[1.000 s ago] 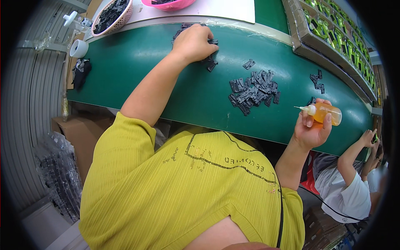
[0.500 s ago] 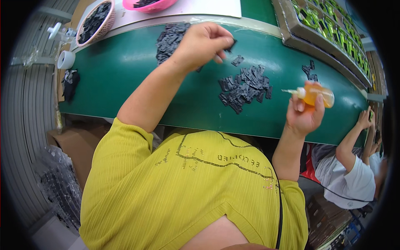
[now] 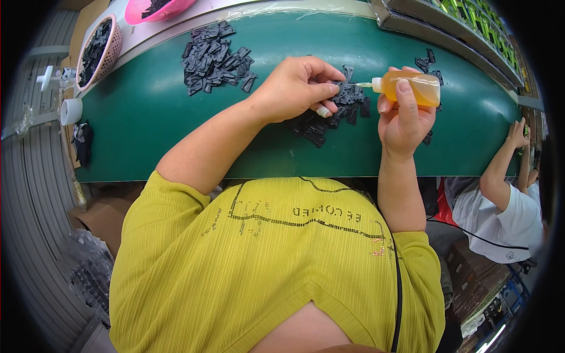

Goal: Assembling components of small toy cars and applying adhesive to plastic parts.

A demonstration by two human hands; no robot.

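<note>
My left hand (image 3: 297,91) is closed in a pinch on a small black plastic piece, mostly covered by the fingers and hard to separate from the pile behind. In my right hand (image 3: 405,123) lies a squeeze bottle (image 3: 425,89) of amber liquid, tipped sideways, its thin needle tip pointing left at my left fingertips. Whether the tip touches the piece I cannot tell. Beneath both hands a pile of black plastic pieces (image 3: 315,132) rests on the green tabletop (image 3: 141,126), partly hidden by my left hand. A larger heap of like pieces (image 3: 212,62) lies farther left.
At the far left stand a pink basket (image 3: 112,50) and a bright pink bowl (image 3: 168,12), both holding black pieces. A white roll (image 3: 71,112) sits by the left edge. A tray of green items (image 3: 453,35) borders the back right. Another person's arm (image 3: 497,167) rests at the right.
My left hand has come down and right with the black piece from beside the left heap. My right hand has raised the bottle and moved it left, bringing tip and fingers together.
</note>
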